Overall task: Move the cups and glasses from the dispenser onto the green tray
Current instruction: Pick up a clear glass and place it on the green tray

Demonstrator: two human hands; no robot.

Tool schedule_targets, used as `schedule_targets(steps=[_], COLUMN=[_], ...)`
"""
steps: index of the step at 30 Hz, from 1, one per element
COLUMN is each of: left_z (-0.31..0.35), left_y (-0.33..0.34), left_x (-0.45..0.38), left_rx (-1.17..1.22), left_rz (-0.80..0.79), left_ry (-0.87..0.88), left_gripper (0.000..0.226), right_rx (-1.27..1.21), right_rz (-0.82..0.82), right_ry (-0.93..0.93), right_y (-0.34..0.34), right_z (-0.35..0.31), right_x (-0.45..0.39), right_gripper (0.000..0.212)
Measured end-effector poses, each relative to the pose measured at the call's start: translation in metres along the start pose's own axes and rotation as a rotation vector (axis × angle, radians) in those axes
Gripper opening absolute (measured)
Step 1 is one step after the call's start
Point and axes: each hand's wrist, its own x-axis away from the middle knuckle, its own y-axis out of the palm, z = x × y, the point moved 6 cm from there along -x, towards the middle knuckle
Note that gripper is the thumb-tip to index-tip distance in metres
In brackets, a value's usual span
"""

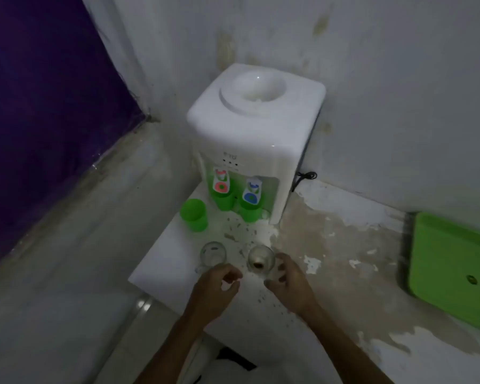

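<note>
A white water dispenser (250, 134) stands in the corner on a worn counter. Two green cups sit under its taps, one under the red tap (224, 200) and one under the blue tap (250, 212). A third green cup (193, 215) stands to the left in front. Two clear glass mugs stand nearer me, a left glass (212, 253) and a right glass (260, 258). My left hand (215, 286) curls at the left glass's handle. My right hand (287, 281) wraps its fingers around the right glass's side. The green tray (455, 270) lies at the far right.
The counter (330, 245) has peeling, stained paint. White walls close in behind and to the right of the dispenser. A black cable (305, 177) trails from the dispenser's right side. A purple surface (39, 106) fills the left, past the counter's edge.
</note>
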Motion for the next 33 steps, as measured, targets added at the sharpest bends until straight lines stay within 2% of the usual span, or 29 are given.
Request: schedule_targets(steps=[5, 13, 16, 18, 20, 24, 27, 29, 33], left_z=[-0.007, -0.011, -0.009, -0.003, 0.005, 0.019, 0.028, 0.040, 0.068], left_y=[-0.011, -0.022, -0.019, -0.011, 0.001, 0.039, 0.075, 0.095, 0.122], left_x=[-0.005, -0.023, -0.033, -0.040, -0.046, -0.051, -0.047, -0.043, -0.042], left_rx=[0.011, 0.053, 0.101, 0.183, 0.327, 0.582, 0.820, 0.960, 1.085], left_rz=[-0.013, -0.041, -0.070, -0.093, -0.128, -0.272, -0.424, -0.517, -0.590], left_ry=[-0.007, 0.015, 0.014, -0.015, -0.103, -0.443, -0.685, -0.734, -0.680], left_gripper=[0.009, 0.011, 0.013, 0.016, 0.012, 0.010, 0.035, 0.047, 0.051], right_rx=[-0.055, -0.097, -0.107, -0.158, -0.190, -0.213, -0.239, -0.245, -0.243], right_rz=[0.058, 0.171, 0.206, 0.207, 0.217, 0.271, 0.301, 0.307, 0.292], right_ry=[0.058, 0.088, 0.081, 0.068, 0.047, 0.006, -0.038, -0.063, -0.090], right_y=[0.016, 0.017, 0.008, 0.000, -0.012, -0.039, -0.058, -0.071, -0.093], right_z=[-0.013, -0.024, -0.017, -0.016, -0.018, -0.022, -0.021, -0.018, -0.001], right_x=[-0.013, -0.020, -0.013, -0.007, -0.001, 0.015, 0.025, 0.033, 0.045], right_gripper=[0.087, 0.074, 0.087, 0.087, 0.080, 0.069, 0.063, 0.062, 0.066])
